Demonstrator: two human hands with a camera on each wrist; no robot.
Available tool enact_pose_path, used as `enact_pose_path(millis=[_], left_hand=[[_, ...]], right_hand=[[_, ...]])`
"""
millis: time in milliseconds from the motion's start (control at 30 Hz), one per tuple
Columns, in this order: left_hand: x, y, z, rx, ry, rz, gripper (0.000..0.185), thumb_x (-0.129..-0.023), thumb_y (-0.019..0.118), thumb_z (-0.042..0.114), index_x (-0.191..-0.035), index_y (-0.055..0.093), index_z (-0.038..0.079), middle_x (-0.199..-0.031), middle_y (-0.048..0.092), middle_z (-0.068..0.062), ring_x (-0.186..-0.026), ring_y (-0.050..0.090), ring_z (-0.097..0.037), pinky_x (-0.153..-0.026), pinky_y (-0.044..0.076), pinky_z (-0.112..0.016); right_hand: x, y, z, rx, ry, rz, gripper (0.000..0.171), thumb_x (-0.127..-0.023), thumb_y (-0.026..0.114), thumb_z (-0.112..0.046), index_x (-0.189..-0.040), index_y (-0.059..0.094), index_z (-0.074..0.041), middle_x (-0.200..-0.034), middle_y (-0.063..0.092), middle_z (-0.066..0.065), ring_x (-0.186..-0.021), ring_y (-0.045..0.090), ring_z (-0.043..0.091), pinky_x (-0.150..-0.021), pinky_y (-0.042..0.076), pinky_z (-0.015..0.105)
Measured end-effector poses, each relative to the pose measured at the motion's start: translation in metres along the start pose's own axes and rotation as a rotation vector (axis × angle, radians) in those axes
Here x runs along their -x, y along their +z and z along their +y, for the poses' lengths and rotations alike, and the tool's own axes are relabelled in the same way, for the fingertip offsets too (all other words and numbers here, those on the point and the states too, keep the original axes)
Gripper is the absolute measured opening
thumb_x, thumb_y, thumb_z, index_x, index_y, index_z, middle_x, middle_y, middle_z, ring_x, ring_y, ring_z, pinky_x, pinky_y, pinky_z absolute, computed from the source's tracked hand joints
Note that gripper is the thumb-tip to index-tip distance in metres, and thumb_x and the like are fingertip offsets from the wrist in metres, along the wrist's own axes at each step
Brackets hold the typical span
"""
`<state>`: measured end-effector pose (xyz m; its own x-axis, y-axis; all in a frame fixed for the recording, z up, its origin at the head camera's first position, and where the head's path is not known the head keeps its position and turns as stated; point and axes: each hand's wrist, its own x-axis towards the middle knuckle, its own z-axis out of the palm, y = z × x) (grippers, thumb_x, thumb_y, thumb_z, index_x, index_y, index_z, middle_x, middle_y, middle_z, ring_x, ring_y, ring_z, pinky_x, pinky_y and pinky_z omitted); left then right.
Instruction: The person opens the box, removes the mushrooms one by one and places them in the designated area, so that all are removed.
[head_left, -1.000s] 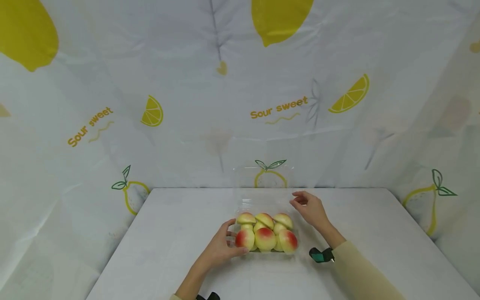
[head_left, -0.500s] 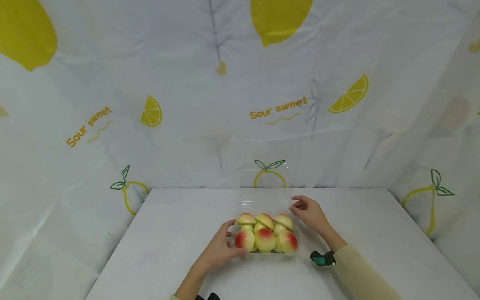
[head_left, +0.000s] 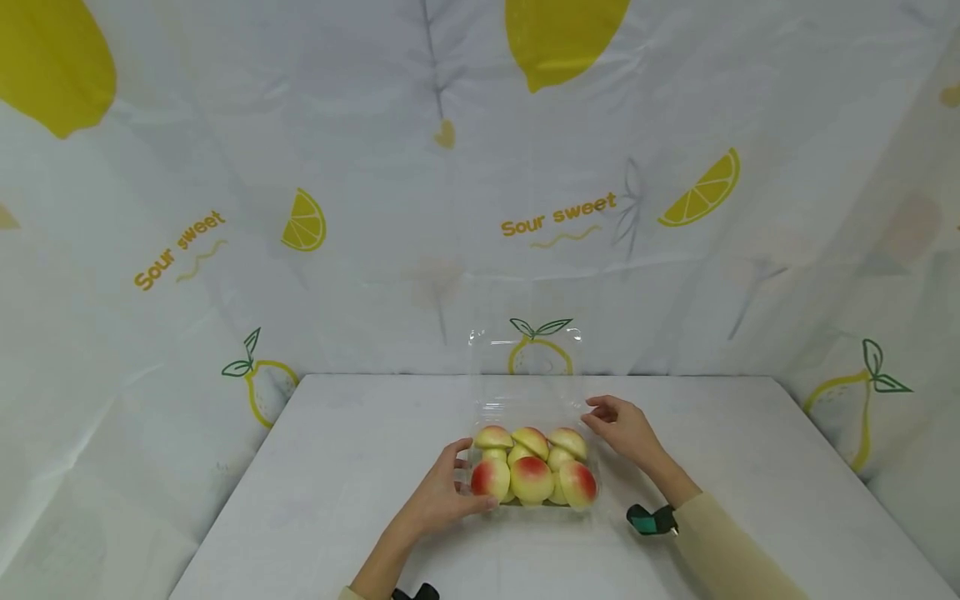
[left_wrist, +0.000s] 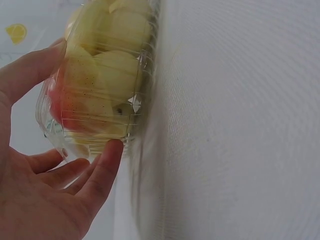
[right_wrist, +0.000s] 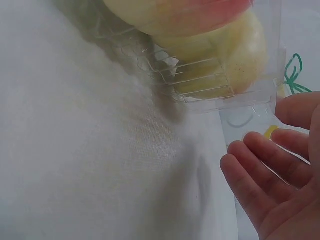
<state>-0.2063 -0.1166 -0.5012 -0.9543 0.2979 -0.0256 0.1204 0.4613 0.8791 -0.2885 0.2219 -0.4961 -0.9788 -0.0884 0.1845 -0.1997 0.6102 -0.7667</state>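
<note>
A clear plastic clamshell box (head_left: 540,507) stands on the table, its transparent lid (head_left: 487,400) raised at the back. Inside sit several yellow, red-blushed pieces like peaches (head_left: 531,481), some stacked on others. My left hand (head_left: 438,493) grips the box's left side, thumb at the front corner and fingers along the side. In the left wrist view, the thumb lies on the rim and a fingertip presses the ribbed wall. My right hand (head_left: 622,427) is by the back right corner, fingers loosely bent. Its thumb (right_wrist: 297,111) appears to touch the box's edge in the right wrist view.
The white table (head_left: 315,442) ends at its back edge against a hanging white cloth (head_left: 390,292) printed with lemons. A dark strap with a green part (head_left: 651,520) is at the right wrist. Pale sleeves cover the forearms.
My right hand has come slightly down and toward me beside the raised lid. The left hand and the box stay in place.
</note>
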Motion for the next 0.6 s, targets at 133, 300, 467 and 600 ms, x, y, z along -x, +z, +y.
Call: enact_pose_path(millis=[133, 300, 467, 600], left_hand=[[0.000, 0.000, 0.000, 0.000, 0.005, -0.002, 0.098, -0.077, 0.089, 0.034, -0.153, 0.033, 0.007, -0.134, 0.054, -0.020, -0.101, 0.063, -0.027, -0.086, 0.054, -0.048], [0.001, -0.001, 0.000, -0.006, 0.022, -0.002, 0.098, -0.077, 0.088, 0.035, -0.153, 0.033, 0.006, -0.134, 0.054, -0.020, -0.099, 0.063, -0.026, -0.084, 0.053, -0.044], [0.001, -0.002, 0.002, -0.002, 0.019, -0.003, 0.098, -0.077, 0.088, 0.034, -0.153, 0.033, 0.006, -0.135, 0.054, -0.021, -0.100, 0.063, -0.027, -0.085, 0.054, -0.045], [0.001, -0.002, 0.001, 0.014, 0.012, -0.008, 0.098, -0.077, 0.088, 0.034, -0.154, 0.032, 0.007, -0.136, 0.053, -0.020, -0.103, 0.063, -0.028, -0.087, 0.053, -0.047]], right_hand=[[0.004, -0.003, -0.001, 0.046, -0.023, 0.009, 0.037, -0.096, 0.072, -0.021, -0.122, 0.066, 0.005, -0.100, 0.071, 0.011, -0.095, 0.067, 0.030, -0.077, 0.056, 0.037], [0.012, -0.009, -0.007, 0.080, -0.086, 0.042, 0.033, -0.095, 0.072, -0.018, -0.119, 0.068, 0.005, -0.098, 0.072, 0.010, -0.093, 0.069, 0.031, -0.079, 0.058, 0.042], [0.018, -0.014, -0.019, 0.068, -0.155, 0.068, 0.029, -0.094, 0.073, -0.014, -0.116, 0.069, 0.006, -0.098, 0.073, 0.009, -0.091, 0.069, 0.028, -0.081, 0.059, 0.042], [0.022, -0.016, -0.029, 0.049, -0.214, 0.082, 0.026, -0.093, 0.074, -0.011, -0.114, 0.070, 0.004, -0.100, 0.073, 0.010, -0.091, 0.069, 0.026, -0.082, 0.059, 0.042]])
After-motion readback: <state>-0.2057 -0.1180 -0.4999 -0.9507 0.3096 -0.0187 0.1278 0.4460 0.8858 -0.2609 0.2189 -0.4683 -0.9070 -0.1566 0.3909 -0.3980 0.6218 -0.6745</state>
